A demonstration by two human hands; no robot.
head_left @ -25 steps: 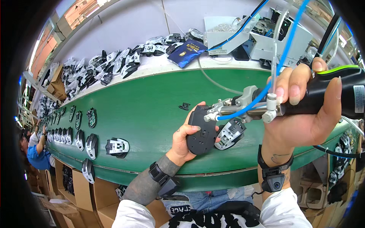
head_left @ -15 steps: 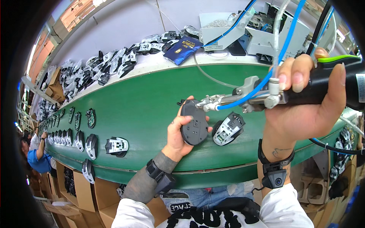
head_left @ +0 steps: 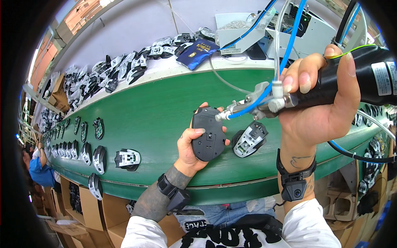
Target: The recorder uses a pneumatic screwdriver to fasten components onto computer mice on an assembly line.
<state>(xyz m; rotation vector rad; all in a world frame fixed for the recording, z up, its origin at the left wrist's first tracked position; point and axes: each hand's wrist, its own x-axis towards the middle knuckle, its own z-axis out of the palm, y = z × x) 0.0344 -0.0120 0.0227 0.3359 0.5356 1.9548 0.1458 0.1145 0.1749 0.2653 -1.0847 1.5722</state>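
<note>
My left hand [head_left: 191, 149] grips a black computer mouse shell [head_left: 208, 133], underside up, above the green conveyor belt [head_left: 157, 111]. My right hand [head_left: 318, 103] is wrapped around a black powered screwdriver [head_left: 331, 89] with blue air hoses; its metal tip touches the top edge of the shell. An open mouse base with a white inner frame [head_left: 249, 139] lies on the belt just right of the held shell.
More open mouse bases [head_left: 127, 159] lie in a row along the belt to the left. Piles of mouse parts [head_left: 107, 74] and a blue pouch [head_left: 197, 51] sit on the far shelf beside a screw feeder machine [head_left: 264, 29]. Another person [head_left: 37, 169] works far left. Cardboard boxes stand below.
My left hand lifted the black shell off the open base and turned it more upright. The screwdriver tip shifted left onto the shell's top edge.
</note>
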